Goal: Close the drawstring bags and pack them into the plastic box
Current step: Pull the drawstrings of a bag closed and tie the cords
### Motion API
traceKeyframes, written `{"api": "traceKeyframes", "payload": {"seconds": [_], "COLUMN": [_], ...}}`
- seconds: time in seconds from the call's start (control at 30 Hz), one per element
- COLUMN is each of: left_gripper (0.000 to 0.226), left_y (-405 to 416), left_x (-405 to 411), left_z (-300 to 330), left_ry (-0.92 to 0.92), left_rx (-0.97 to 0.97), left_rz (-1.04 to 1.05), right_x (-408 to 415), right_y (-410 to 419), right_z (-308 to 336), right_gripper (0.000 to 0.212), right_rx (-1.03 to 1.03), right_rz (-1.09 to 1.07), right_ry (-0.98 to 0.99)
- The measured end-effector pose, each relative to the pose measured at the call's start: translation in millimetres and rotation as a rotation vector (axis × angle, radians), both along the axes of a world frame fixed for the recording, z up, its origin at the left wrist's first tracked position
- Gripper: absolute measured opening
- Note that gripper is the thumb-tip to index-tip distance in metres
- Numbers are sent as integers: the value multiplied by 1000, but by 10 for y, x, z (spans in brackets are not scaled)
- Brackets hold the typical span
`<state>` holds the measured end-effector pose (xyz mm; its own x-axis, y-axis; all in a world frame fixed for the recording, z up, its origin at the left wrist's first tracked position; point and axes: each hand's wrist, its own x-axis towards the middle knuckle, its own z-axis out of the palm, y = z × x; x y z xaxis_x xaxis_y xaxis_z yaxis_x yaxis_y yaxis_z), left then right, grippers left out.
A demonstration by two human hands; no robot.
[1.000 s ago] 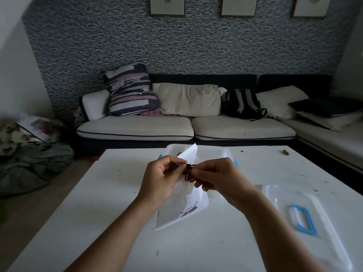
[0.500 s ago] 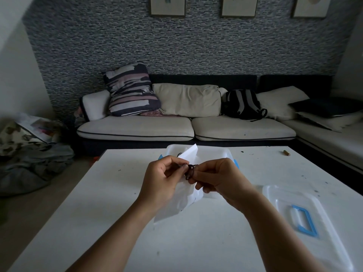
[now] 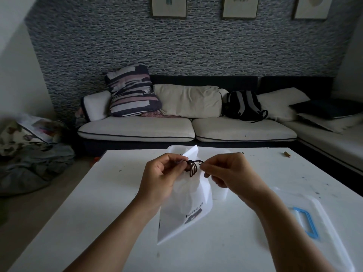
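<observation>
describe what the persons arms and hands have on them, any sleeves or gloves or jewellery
Both arms are bare from the bottom of the frame up to the wrists: no sleeve shows on either forearm. The left hand and right hand wear no gloves. No watch, bracelet or ring is visible on them, though the dim light could hide something small.

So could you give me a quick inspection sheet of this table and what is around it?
Surface: white table, dark specks at its right.
Job's things: white drawstring bag held up; dark cord looped at its neck; plastic box mostly hidden behind it; lid with blue handle lying at right.
Clutter: small brown object at far right.
Grippers: left hand and right hand pinch the cord.
Cables: nothing seen.
Surroundings: sofa, backpack, clothes pile.
</observation>
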<state>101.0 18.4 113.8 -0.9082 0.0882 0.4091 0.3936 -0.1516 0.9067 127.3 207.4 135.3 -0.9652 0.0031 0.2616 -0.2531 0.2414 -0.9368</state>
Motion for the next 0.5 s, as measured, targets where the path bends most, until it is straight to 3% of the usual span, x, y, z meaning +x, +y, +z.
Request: {"api": "traceKeyframes", "payload": {"seconds": [0.2, 0.3, 0.5], "left_gripper": [13, 21, 21], "left_y": [5, 2, 11], "left_x": [14, 15, 48], "left_z": [-10, -28, -68], "left_ry": [33, 120, 296], "left_rx": [-64, -159, -329], "left_rz": [5, 69, 208], "right_x": [7, 15, 16], "right_y": [-93, -115, -120], "right_z": [-28, -12, 8], "right_gripper": [14, 8, 16], "right_rx": [-16, 42, 75], "right_rz": [91, 75, 33], "right_ry": [-61, -49, -44]}}
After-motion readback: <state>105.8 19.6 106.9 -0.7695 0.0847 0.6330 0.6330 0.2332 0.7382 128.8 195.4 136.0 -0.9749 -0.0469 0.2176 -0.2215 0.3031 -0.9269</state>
